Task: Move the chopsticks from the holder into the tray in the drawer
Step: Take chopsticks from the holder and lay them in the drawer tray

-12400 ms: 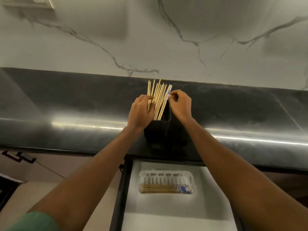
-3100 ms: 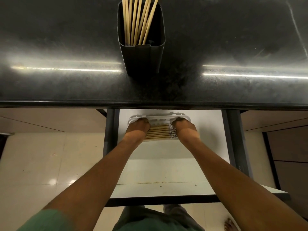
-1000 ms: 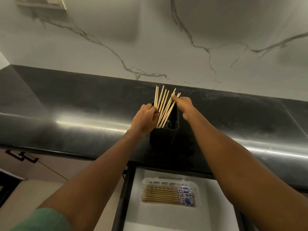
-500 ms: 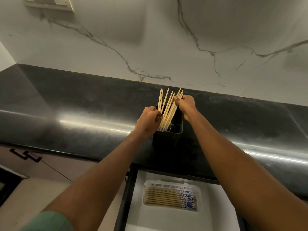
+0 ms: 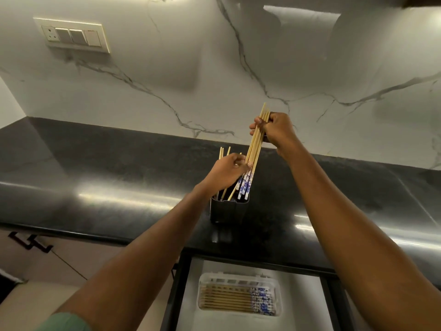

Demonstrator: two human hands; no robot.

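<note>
A black square holder (image 5: 228, 209) stands on the dark counter. My right hand (image 5: 276, 130) grips a bundle of several wooden chopsticks (image 5: 255, 146) near their plain tips, raised so their blue-and-white patterned ends hang just above the holder's rim. My left hand (image 5: 226, 170) is closed around the lower part of that same bundle, above the holder. A few chopsticks (image 5: 225, 194) remain standing in the holder, partly hidden behind my left hand. Below, in the open drawer, a white tray (image 5: 238, 278) holds several chopsticks lying side by side.
The dark glossy counter (image 5: 119, 182) runs left to right under a marble wall with a switch plate (image 5: 74, 35). The white drawer (image 5: 305, 297) is pulled out below the counter edge, between black frame rails. A cabinet handle (image 5: 28, 242) shows at the left.
My right hand has pulled a bundle of chopsticks upward out of the holder, and my left hand has closed around its lower part. The view has tilted upward.
</note>
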